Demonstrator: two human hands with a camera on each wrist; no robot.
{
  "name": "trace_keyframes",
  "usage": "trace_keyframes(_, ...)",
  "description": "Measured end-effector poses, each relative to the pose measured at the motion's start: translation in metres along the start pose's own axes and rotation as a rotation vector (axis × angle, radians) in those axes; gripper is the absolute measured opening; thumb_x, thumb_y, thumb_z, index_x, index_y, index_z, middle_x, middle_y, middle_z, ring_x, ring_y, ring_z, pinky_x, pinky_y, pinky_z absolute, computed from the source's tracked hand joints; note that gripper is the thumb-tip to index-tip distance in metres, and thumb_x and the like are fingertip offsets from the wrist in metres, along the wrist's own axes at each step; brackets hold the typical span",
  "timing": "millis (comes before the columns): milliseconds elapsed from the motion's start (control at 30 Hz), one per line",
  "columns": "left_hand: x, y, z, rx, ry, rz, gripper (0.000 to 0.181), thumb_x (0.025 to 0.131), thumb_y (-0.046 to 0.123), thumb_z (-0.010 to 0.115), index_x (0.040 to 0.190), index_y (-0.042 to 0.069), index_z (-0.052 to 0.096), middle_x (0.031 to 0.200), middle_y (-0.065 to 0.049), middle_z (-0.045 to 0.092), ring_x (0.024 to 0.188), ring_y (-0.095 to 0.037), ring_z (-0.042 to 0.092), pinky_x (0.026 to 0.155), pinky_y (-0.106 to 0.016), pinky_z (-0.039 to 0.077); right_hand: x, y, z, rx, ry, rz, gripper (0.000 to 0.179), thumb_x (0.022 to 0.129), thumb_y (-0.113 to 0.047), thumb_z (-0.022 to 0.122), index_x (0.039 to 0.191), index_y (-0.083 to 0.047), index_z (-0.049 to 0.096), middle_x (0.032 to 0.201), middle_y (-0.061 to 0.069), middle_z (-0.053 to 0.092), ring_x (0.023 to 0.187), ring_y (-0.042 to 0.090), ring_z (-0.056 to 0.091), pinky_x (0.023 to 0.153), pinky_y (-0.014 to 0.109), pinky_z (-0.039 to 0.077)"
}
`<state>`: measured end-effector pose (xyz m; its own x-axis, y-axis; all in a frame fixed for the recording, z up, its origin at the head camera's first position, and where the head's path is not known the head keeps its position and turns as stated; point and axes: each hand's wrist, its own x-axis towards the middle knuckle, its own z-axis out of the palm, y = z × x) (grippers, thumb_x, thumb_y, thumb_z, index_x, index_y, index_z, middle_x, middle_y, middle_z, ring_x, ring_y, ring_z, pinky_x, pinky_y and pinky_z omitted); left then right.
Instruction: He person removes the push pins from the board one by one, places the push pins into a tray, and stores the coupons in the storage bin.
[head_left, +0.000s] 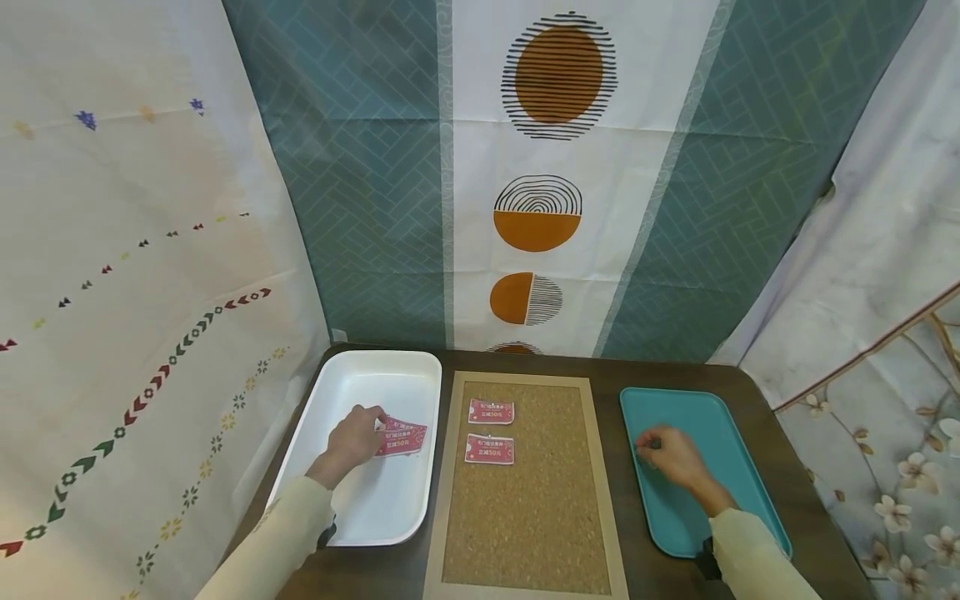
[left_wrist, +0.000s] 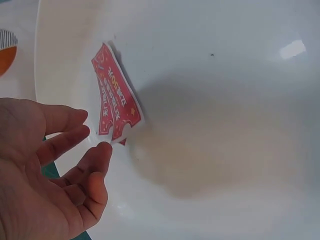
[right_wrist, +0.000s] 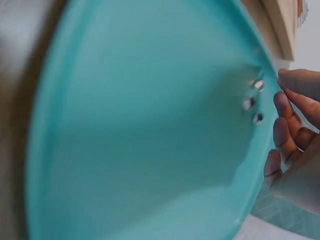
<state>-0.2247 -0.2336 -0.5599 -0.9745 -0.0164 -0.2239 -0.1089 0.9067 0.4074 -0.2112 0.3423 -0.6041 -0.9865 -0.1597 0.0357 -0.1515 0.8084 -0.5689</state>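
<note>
My left hand (head_left: pixel 351 442) is over the white tray (head_left: pixel 401 523), its fingertips at the edge of several overlapping pink paper coupons (left_wrist: pixel 117 100). In the left wrist view the fingers are loosely bent, and one fingertip meets or nearly meets a coupon's corner. Over the teal tray (head_left: pixel 675 537), my right hand (head_left: pixel 677 457) hovers at the left side with fingers loosely bent. Small shiny silver pins (right_wrist: pixel 257 118) lie just beyond its fingertips in the right wrist view. Nothing shows clearly between those fingers.
Between the trays lies a wood-framed cork board (head_left: pixel 547 500). Two pink coupons, an upper one (head_left: pixel 491 412) and a lower one (head_left: pixel 489 450), sit at its upper left. All stand on a dark brown table (head_left: pixel 375 575), with a patterned curtain (head_left: pixel 375 208) behind.
</note>
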Motion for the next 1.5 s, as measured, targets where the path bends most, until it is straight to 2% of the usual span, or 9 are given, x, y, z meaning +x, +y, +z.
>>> trace_keyframes(200, 0.000, 0.017, 0.000, -0.038, 0.048, 0.048, 0.031, 0.096, 0.013, 0.071, 0.125, 0.002, 0.069, 0.106, -0.016, 0.064, 0.084, -0.024, 0.062, 0.071, -0.041, 0.056, 0.014, -0.026, 0.005, -0.022, 0.009, -0.021, 0.007, 0.093, -0.012, 0.078, 0.098, -0.008, 0.080, 0.093, 0.004, 0.075, 0.075, 0.013, 0.061, 0.064, 0.034, 0.049)
trace_keyframes(433, -0.001, 0.038, 0.002, -0.093, 0.097, 0.092, 0.029, 0.097, 0.014, 0.074, 0.123, 0.003, 0.069, 0.106, -0.016, 0.069, 0.088, -0.027, 0.067, 0.076, -0.044, 0.060, 0.025, -0.054, 0.019, 0.073, -0.006, -0.037, 0.007, 0.095, -0.010, 0.077, 0.101, -0.008, 0.079, 0.094, 0.001, 0.073, 0.082, 0.015, 0.062, 0.071, 0.036, 0.051)
trace_keyframes(600, -0.001, 0.054, 0.005, -0.116, 0.105, 0.135, 0.027, 0.097, 0.013, 0.074, 0.121, 0.003, 0.070, 0.105, -0.015, 0.070, 0.089, -0.027, 0.067, 0.075, -0.043, 0.059, 0.031, -0.069, 0.031, 0.114, -0.011, -0.051, 0.008, 0.095, -0.009, 0.077, 0.102, -0.006, 0.079, 0.095, 0.002, 0.071, 0.086, 0.016, 0.064, 0.073, 0.034, 0.052)
trace_keyframes(700, 0.001, 0.062, 0.008, -0.142, 0.111, 0.170, 0.026, 0.097, 0.012, 0.073, 0.121, 0.003, 0.070, 0.103, -0.013, 0.070, 0.087, -0.024, 0.067, 0.072, -0.039, 0.058, 0.037, -0.078, 0.040, 0.136, -0.027, -0.065, 0.007, 0.096, -0.010, 0.077, 0.101, -0.006, 0.079, 0.092, 0.000, 0.069, 0.082, 0.014, 0.061, 0.071, 0.031, 0.051)
trace_keyframes(900, 0.002, 0.080, 0.013, -0.231, 0.089, 0.230, 0.026, 0.099, 0.010, 0.070, 0.124, 0.002, 0.068, 0.103, -0.012, 0.067, 0.081, -0.019, 0.063, 0.059, -0.029, 0.054, 0.048, -0.099, 0.059, 0.161, -0.040, -0.086, 0.005, 0.095, -0.010, 0.078, 0.094, -0.005, 0.078, 0.086, 0.000, 0.068, 0.077, 0.012, 0.057, 0.069, 0.028, 0.049)
trace_keyframes(1100, 0.002, 0.097, 0.019, -0.244, 0.081, 0.322, 0.027, 0.099, 0.007, 0.068, 0.124, -0.002, 0.067, 0.096, -0.008, 0.065, 0.081, -0.017, 0.060, 0.063, -0.030, 0.054, 0.058, -0.118, 0.075, 0.172, -0.030, -0.118, 0.008, 0.094, -0.010, 0.079, 0.093, -0.002, 0.077, 0.085, 0.001, 0.069, 0.078, 0.012, 0.058, 0.070, 0.028, 0.050)
trace_keyframes(1200, 0.001, 0.104, 0.022, -0.240, 0.064, 0.345, 0.026, 0.098, 0.006, 0.069, 0.123, -0.002, 0.068, 0.096, -0.009, 0.065, 0.083, -0.020, 0.060, 0.066, -0.032, 0.054, 0.061, -0.128, 0.080, 0.180, -0.033, -0.143, 0.006, 0.094, -0.007, 0.078, 0.093, -0.001, 0.077, 0.085, 0.002, 0.069, 0.078, 0.012, 0.059, 0.071, 0.028, 0.050)
trace_keyframes(1400, 0.002, 0.117, 0.031, -0.237, 0.002, 0.312, 0.031, 0.101, 0.011, 0.070, 0.128, -0.003, 0.067, 0.115, -0.019, 0.068, 0.099, -0.030, 0.067, 0.074, -0.039, 0.061, 0.068, -0.148, 0.091, 0.175, -0.078, -0.174, 0.006, 0.096, -0.008, 0.076, 0.095, -0.002, 0.076, 0.085, -0.001, 0.068, 0.078, 0.011, 0.058, 0.071, 0.027, 0.049)
trace_keyframes(1500, 0.002, 0.122, 0.037, -0.205, -0.035, 0.303, 0.034, 0.101, 0.012, 0.070, 0.130, -0.004, 0.066, 0.115, -0.019, 0.067, 0.097, -0.028, 0.065, 0.073, -0.038, 0.060, 0.070, -0.159, 0.099, 0.185, -0.115, -0.168, 0.005, 0.097, -0.007, 0.074, 0.097, -0.003, 0.076, 0.085, -0.002, 0.068, 0.078, 0.011, 0.057, 0.070, 0.027, 0.049)
